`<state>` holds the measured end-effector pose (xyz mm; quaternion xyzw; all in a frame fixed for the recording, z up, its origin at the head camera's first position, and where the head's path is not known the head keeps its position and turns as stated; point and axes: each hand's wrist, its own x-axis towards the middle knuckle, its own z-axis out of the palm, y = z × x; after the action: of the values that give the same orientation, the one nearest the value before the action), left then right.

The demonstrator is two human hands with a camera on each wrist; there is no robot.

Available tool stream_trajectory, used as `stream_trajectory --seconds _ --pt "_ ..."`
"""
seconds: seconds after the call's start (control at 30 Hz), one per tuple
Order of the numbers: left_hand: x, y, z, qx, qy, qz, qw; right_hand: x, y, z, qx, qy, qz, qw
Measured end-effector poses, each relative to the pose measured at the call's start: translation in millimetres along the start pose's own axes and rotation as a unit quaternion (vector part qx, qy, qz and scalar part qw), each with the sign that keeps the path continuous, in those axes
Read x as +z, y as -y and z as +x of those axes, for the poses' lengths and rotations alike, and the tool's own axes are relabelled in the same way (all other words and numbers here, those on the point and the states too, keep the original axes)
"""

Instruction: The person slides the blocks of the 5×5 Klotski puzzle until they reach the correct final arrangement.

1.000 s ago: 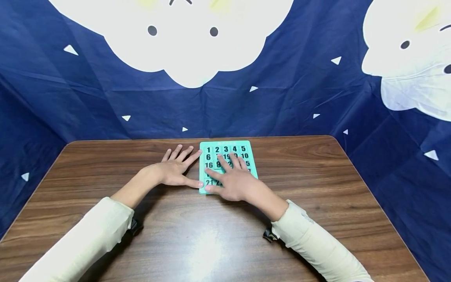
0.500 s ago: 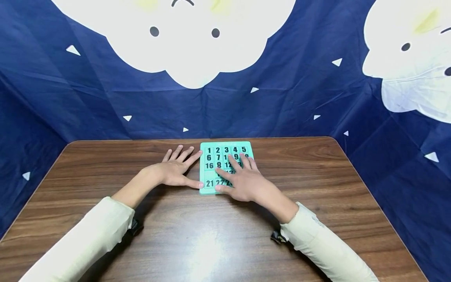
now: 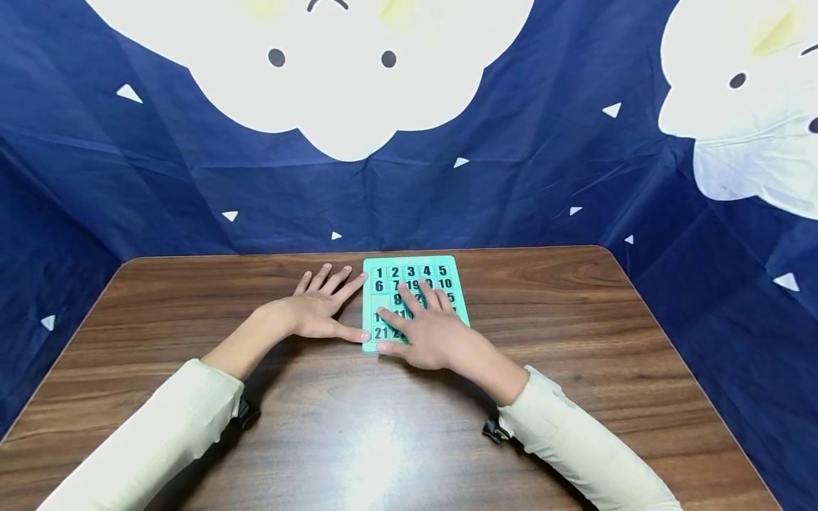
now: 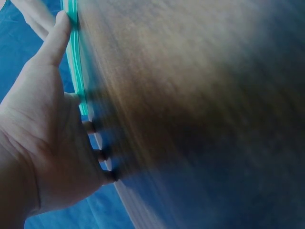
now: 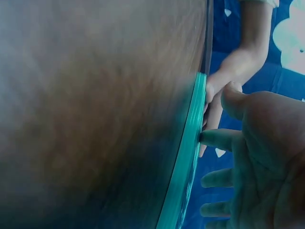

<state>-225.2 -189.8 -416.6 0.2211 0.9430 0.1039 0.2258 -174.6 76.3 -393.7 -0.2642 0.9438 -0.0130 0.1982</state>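
A teal sliding number puzzle [image 3: 395, 272] lies flat near the table's far edge, its tiles printed with black numbers. A blank square shows at the left of its third row, below tile 6 [image 3: 380, 286]. My left hand [image 3: 313, 314] is spread beside it, thumb and forefinger tips against its left edge. My right hand [image 3: 429, 335] reaches over the puzzle with straight, spread fingers, covering its lower right. The right forefinger [image 3: 393, 319] is over the tile at the left of the fourth row; the right wrist view shows it meeting the puzzle's face [image 5: 190, 138].
The brown wood-grain table [image 3: 307, 440] has a bright glare patch in front of the puzzle. A blue cloth [image 3: 287, 191] with white clouds and triangles hangs behind and at both sides. Dark clips [image 3: 495, 430] show under the sleeves.
My right hand went right, then back left. The fourth row's left tile slid right; then tile 16 came down from the third row, leaving a blank there. My left hand stayed put.
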Motion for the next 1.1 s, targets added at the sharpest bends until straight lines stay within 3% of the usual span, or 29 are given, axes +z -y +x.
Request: stream_trajectory --seconds 0.13,0.3,0.47,0.8,1.1 --pt "-0.1 0.1 -0.4 -0.003 0.003 -0.003 1.0000 -4 -1 -1.6 -0.007 -0.002 0.004 1.0000" --pt "-1.6 -0.1 -0.3 -0.004 0.006 -0.003 1.0000 -17 -10 18.7 0.017 -0.023 0.010 0.9995" --pt "-0.9 0.2 -0.8 -0.005 0.011 -0.003 0.9999 -18 -14 33.2 0.026 -0.015 0.019 0.9994" --pt "-1.6 0.0 -1.2 -0.001 0.007 -0.007 0.9999 -9 -5 10.6 0.016 -0.001 -0.004 0.9999" --pt "-1.9 -1.8 -1.7 -0.002 0.005 -0.003 1.0000 -16 -19 22.4 0.062 -0.023 0.010 0.9977"
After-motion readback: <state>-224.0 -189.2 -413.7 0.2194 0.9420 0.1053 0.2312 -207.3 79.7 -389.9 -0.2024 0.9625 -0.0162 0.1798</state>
